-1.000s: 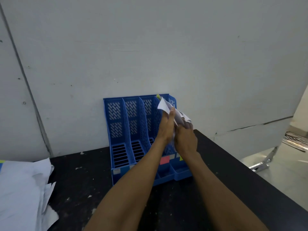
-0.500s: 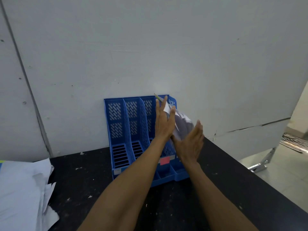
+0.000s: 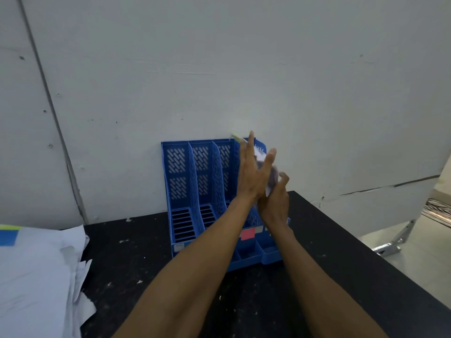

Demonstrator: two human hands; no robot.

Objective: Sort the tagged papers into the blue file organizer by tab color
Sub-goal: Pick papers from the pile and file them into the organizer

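**Two Hands Work a Paper at the Organizer's Right Slot**

A person's hands meet on a crumpled paper (image 3: 272, 172) at the rightmost slot of the blue organizer (image 3: 185, 191). The organizer stands at 12 o'clock on the black table (image 3: 341, 264), backed against the white wall (image 3: 219, 69). The left hand (image 3: 252, 174) is flat against the paper, with its fingers straight and spread upward. The right hand (image 3: 274, 203), at its 4 o'clock, has its fingers bent at the paper's edge, and blur hides whether they actually clasp it. The paper's lower part is hidden behind the hands. A yellow-green tab (image 3: 235, 137) pokes above the organizer's rim, at 11 o'clock from the left hand. A pink label (image 3: 247, 234) marks the organizer's front. A loose stack (image 3: 31, 276) of white sheets lies at 8 o'clock on the table.
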